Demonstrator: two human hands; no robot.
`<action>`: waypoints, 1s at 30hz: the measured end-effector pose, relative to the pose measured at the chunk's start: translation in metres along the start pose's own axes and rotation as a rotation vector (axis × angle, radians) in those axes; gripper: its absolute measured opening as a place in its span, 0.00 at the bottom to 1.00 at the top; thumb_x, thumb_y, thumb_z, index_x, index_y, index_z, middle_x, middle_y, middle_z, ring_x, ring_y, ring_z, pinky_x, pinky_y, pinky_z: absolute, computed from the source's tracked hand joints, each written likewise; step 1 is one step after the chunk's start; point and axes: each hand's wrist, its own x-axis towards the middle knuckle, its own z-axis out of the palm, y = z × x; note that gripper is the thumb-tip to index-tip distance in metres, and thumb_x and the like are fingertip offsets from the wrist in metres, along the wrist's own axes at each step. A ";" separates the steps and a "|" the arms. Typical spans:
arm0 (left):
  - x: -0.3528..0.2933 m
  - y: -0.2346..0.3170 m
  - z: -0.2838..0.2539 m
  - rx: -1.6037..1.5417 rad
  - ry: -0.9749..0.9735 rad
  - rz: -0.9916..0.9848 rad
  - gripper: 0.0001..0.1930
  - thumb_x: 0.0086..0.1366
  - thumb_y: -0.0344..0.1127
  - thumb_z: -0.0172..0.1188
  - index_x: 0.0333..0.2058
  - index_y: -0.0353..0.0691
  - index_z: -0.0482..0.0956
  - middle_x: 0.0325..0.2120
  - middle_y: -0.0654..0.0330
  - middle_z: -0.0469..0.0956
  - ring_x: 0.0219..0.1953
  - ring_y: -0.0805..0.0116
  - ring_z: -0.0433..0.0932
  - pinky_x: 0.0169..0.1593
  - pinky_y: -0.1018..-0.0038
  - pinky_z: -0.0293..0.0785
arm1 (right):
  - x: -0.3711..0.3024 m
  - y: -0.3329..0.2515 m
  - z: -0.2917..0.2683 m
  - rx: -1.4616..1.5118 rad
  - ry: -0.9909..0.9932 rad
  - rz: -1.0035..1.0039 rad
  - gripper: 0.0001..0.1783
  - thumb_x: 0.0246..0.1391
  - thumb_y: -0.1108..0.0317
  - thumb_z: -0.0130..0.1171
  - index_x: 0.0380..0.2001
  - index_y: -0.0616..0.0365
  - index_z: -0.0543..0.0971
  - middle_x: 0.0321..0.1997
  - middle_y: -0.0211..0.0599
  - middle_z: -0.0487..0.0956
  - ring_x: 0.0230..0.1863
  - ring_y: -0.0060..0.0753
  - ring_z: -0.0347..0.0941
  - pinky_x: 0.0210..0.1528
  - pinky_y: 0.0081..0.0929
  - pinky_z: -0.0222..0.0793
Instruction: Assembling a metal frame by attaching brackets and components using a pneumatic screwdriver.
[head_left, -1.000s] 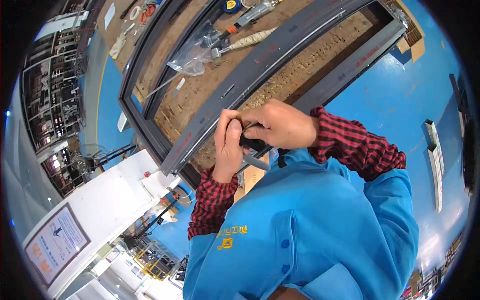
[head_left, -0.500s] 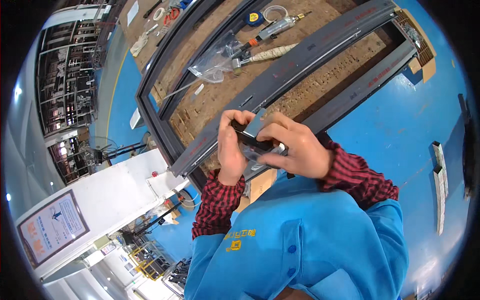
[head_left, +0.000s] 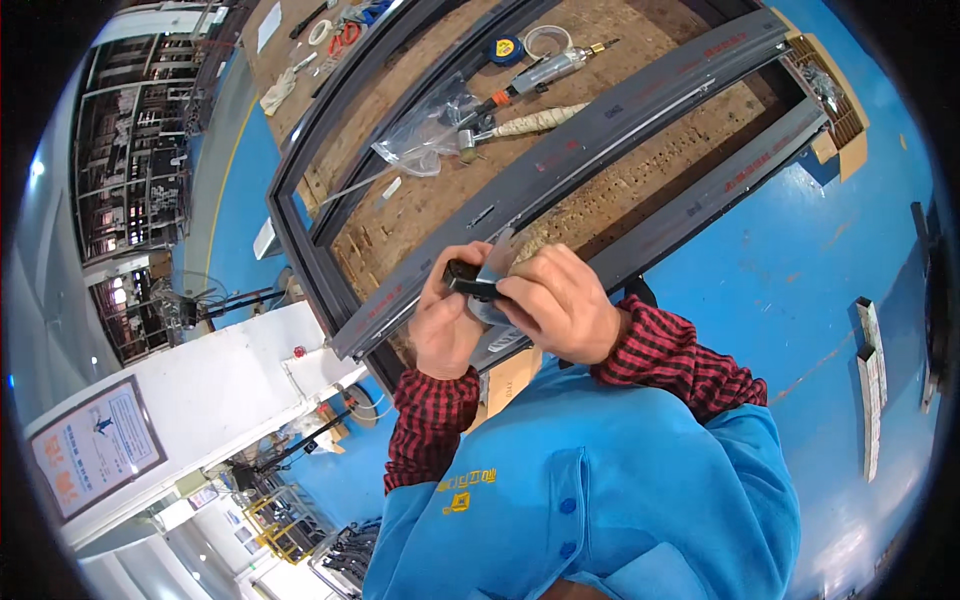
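Both of my hands meet over the near side of a dark grey metal frame [head_left: 560,160]. Between them is a small black oblong piece [head_left: 472,284], its exact kind unclear. My left hand [head_left: 443,325] is closed round its left end. The fingertips of my right hand [head_left: 565,305] pinch its right end. A thin greyish, see-through flap [head_left: 497,256], perhaps a plastic bag or film, stands up from the piece, and more clear plastic shows beneath it. My fingers hide part of both.
On the wooden bench [head_left: 640,50] lie a clear plastic bag [head_left: 425,135], a hammer with a wrapped handle [head_left: 525,122], a grey power tool [head_left: 550,72], a tape measure [head_left: 504,49] and a tape roll [head_left: 547,42]. A cardboard box [head_left: 850,130] stands beyond the frame's right end.
My hands have shifted slightly left with the black piece. It has turned so its left end shows more, and my right fingers have moved along it.
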 end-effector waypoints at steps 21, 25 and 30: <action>0.029 0.014 0.033 0.411 -0.313 0.694 0.18 0.50 0.35 0.77 0.35 0.51 0.75 0.36 0.60 0.73 0.42 0.56 0.72 0.46 0.64 0.68 | 0.030 0.043 -0.035 0.267 -0.090 -0.180 0.14 0.44 0.79 0.64 0.38 0.64 0.79 0.43 0.46 0.80 0.35 0.41 0.74 0.36 0.31 0.72; 0.020 0.024 0.035 0.571 -0.187 0.844 0.17 0.48 0.31 0.77 0.35 0.44 0.77 0.37 0.55 0.77 0.40 0.54 0.76 0.43 0.62 0.72 | 0.037 0.049 -0.043 0.187 -0.049 -0.223 0.15 0.44 0.79 0.65 0.39 0.64 0.79 0.44 0.48 0.80 0.33 0.41 0.74 0.34 0.30 0.72; 0.020 0.030 0.042 0.663 -0.089 1.003 0.17 0.48 0.30 0.77 0.35 0.39 0.79 0.37 0.51 0.79 0.37 0.54 0.79 0.39 0.64 0.75 | 0.050 0.047 -0.055 0.177 0.003 -0.259 0.16 0.43 0.79 0.66 0.38 0.65 0.79 0.44 0.50 0.81 0.31 0.41 0.75 0.31 0.30 0.72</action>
